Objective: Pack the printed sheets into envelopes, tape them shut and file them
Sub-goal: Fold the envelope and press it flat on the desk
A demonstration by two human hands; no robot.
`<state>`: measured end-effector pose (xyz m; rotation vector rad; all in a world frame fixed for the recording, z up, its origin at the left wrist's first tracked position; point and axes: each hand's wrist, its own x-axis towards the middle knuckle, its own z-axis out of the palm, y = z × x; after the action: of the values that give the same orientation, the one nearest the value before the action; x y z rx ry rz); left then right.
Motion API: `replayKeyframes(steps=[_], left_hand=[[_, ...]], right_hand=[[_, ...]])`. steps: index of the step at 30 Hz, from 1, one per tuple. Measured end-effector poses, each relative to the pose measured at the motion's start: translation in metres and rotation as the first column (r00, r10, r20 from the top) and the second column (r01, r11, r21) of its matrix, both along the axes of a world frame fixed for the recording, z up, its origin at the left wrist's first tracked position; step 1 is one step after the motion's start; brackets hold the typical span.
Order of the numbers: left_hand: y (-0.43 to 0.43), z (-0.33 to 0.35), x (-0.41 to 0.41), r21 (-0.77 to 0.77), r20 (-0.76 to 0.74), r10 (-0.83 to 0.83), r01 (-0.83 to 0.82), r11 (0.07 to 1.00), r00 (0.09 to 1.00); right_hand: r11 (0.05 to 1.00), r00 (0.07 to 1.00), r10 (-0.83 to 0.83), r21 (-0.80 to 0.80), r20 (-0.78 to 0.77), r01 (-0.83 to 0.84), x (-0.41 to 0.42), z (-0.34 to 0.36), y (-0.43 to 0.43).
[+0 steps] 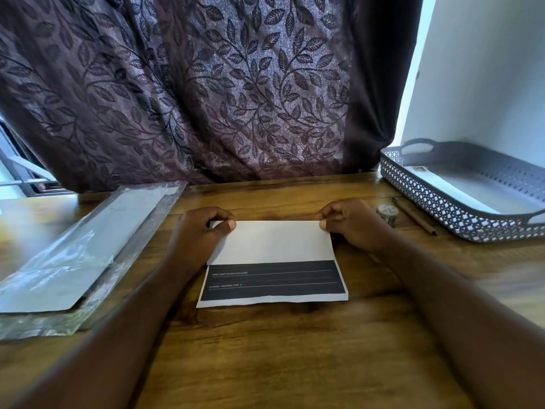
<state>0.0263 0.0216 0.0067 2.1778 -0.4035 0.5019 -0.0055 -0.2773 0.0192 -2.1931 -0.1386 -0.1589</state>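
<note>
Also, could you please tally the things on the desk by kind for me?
sheet: 1
envelope pack: 1
tape roll: 1
brown stick: 1
tray: 1
envelope in the tray: 1 visible
Total: 6

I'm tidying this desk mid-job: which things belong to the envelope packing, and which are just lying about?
For the job: printed sheet, pinched at its far corners by the left hand and right hand; pack of envelopes; tape roll; basket tray.
Lying about: brown stick; curtain.
</note>
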Motion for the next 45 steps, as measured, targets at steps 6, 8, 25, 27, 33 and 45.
replayKeyframes(steps=[6, 8, 25, 27, 33, 45], left_hand=[[-0.004, 0.001, -0.002, 0.325, 0.159, 0.013, -0.065, 0.944, 0.987], [-0.015, 0.008, -0.011, 0.401, 0.192, -0.061, -0.021, 0.916, 0.98], [-0.009, 0.009, -0.007, 0.469, 0.291, -0.12, -0.032, 0.882, 0.949], [-0.006, 0.009, -0.005, 0.453, 0.287, -0.094, -0.049, 0.89, 0.953], [0.008, 0.003, -0.002, 0.384, 0.284, 0.016, -0.129, 0.914, 0.959], [0.017, 0.002, 0.01, 0.221, -0.022, 0.137, -0.129, 0.967, 0.99]], right_hand=[[0.986, 0.945, -0.148, -0.027, 0.291, 0.163, -0.01, 0.008, 0.026], [0.977, 0.912, -0.092, -0.139, 0.399, 0.16, -0.018, 0.01, 0.042], [0.988, 0.916, -0.076, -0.097, 0.394, 0.124, -0.007, 0.001, 0.03], [0.988, 0.922, -0.088, -0.088, 0.377, 0.13, -0.004, 0.001, 0.023], [0.973, 0.917, -0.17, -0.088, 0.36, 0.215, 0.004, -0.002, 0.007], [0.977, 0.931, -0.174, -0.06, 0.32, 0.203, 0.004, -0.005, 0.009]])
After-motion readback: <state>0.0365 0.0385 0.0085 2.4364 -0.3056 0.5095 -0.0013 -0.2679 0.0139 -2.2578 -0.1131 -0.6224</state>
